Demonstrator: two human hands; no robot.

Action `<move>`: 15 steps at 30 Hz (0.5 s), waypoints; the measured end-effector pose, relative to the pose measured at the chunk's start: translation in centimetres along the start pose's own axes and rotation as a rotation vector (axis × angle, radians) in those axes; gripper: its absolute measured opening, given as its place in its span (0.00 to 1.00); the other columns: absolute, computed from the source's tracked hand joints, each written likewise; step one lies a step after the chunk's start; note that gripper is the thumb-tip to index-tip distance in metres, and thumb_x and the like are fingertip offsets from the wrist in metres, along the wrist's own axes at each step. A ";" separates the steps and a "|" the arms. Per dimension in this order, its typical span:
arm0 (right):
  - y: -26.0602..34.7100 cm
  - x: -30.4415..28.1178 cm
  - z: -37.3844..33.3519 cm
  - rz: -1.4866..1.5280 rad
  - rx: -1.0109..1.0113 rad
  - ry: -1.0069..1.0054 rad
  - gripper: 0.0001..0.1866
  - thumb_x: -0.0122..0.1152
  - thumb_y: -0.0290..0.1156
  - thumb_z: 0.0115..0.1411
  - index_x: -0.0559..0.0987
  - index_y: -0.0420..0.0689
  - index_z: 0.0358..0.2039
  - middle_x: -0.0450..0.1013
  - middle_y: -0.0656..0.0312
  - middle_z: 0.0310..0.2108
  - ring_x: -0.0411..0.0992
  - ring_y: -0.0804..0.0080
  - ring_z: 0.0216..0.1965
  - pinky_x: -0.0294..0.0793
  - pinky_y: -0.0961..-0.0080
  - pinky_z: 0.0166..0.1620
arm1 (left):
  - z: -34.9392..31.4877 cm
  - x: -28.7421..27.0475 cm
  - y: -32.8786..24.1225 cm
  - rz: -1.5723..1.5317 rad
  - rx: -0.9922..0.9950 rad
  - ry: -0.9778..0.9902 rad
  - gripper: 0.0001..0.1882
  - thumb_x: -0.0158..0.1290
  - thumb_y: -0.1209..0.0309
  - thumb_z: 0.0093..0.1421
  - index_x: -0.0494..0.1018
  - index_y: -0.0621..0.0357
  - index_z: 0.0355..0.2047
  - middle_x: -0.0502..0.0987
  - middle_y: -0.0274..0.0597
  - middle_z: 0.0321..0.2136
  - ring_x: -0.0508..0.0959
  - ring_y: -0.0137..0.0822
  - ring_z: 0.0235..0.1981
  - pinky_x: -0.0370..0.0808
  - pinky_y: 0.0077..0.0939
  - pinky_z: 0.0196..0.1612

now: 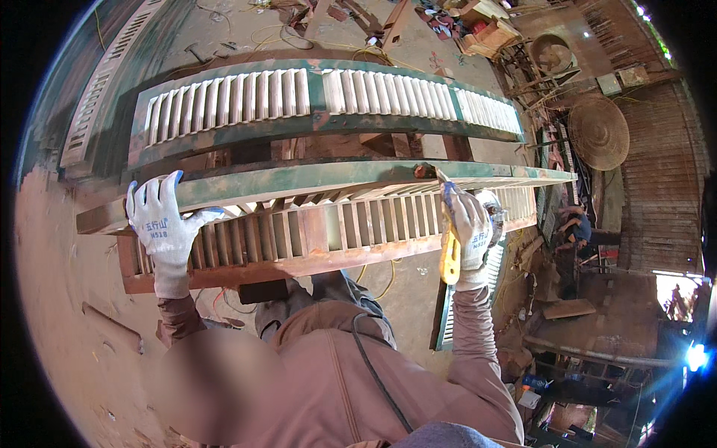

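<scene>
The long slatted shutter (299, 180) lies crosswise before the person, its green edge scuffed and patchy, its slats dull brown. The gloved left hand (160, 216) spreads loosely open against that edge's left end; the gloved right hand (470, 228) curls firmly around a yellow-handled tool (449, 260).

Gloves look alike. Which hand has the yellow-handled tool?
The right hand: the yellow-handled tool shows along its palm side, tip by the green shutter edge. The left hand shows no tool; it is at that edge's left end.
</scene>
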State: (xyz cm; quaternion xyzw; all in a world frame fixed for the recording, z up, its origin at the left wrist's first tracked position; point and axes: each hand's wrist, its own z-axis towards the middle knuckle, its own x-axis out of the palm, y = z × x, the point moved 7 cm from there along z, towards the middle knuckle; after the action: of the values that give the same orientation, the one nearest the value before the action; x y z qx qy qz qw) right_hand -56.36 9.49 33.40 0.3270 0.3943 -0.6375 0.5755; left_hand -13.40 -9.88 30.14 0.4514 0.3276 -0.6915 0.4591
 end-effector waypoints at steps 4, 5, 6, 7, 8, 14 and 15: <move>3.2 -0.1 3.0 0.151 0.168 0.137 0.20 0.63 0.29 0.55 0.79 0.47 0.50 0.79 0.61 0.45 0.77 0.64 0.44 0.76 0.65 0.45 | 0.3 -0.2 -0.1 -0.023 0.046 -0.067 0.46 0.68 0.41 0.34 0.72 0.51 0.53 0.75 0.40 0.45 0.73 0.43 0.52 0.61 0.50 0.65; 3.8 0.6 1.9 -0.028 0.074 0.096 0.20 0.62 0.29 0.54 0.79 0.47 0.50 0.79 0.62 0.46 0.77 0.65 0.45 0.76 0.66 0.44 | 0.5 -0.2 -0.2 -0.020 0.057 -0.087 0.47 0.67 0.38 0.34 0.73 0.51 0.52 0.75 0.40 0.44 0.74 0.42 0.51 0.61 0.50 0.65; 5.1 1.2 2.1 -0.032 0.057 0.168 0.21 0.62 0.28 0.54 0.79 0.48 0.50 0.79 0.63 0.47 0.77 0.66 0.45 0.75 0.66 0.44 | 0.4 -0.2 -0.4 -0.017 0.066 -0.102 0.47 0.66 0.36 0.33 0.73 0.51 0.51 0.75 0.39 0.43 0.75 0.41 0.50 0.61 0.51 0.65; 6.3 1.7 2.3 -0.035 0.041 0.239 0.21 0.61 0.28 0.53 0.80 0.48 0.51 0.78 0.64 0.48 0.76 0.66 0.46 0.75 0.66 0.44 | 0.4 -0.2 -0.5 -0.020 0.068 -0.101 0.47 0.65 0.35 0.35 0.73 0.52 0.51 0.75 0.39 0.43 0.75 0.42 0.50 0.61 0.50 0.65; 6.9 1.6 1.9 -0.027 0.000 0.207 0.22 0.60 0.28 0.54 0.79 0.49 0.52 0.78 0.64 0.49 0.76 0.64 0.47 0.75 0.64 0.46 | 0.5 -0.2 -0.6 -0.023 0.071 -0.101 0.47 0.64 0.34 0.36 0.73 0.52 0.51 0.75 0.40 0.44 0.74 0.43 0.50 0.61 0.50 0.65; 2.4 -2.1 3.8 0.206 0.335 0.026 0.17 0.60 0.25 0.60 0.80 0.41 0.51 0.79 0.54 0.45 0.77 0.56 0.44 0.75 0.63 0.48 | 0.3 -0.1 0.0 -0.023 0.072 -0.104 0.46 0.62 0.32 0.38 0.74 0.52 0.51 0.76 0.39 0.43 0.75 0.43 0.49 0.61 0.50 0.65; 2.0 -2.3 3.7 0.166 0.380 0.038 0.16 0.59 0.24 0.60 0.80 0.41 0.50 0.79 0.54 0.45 0.77 0.56 0.44 0.75 0.62 0.48 | 0.4 -0.2 -0.2 -0.022 0.078 -0.106 0.46 0.62 0.32 0.38 0.74 0.52 0.51 0.76 0.38 0.43 0.75 0.43 0.49 0.61 0.50 0.65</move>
State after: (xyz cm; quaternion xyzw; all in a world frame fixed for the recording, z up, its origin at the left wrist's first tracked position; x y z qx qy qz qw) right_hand -53.99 7.26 36.96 0.4729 0.2494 -0.6445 0.5466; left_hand -13.72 -10.09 30.53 0.4280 0.2807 -0.7315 0.4505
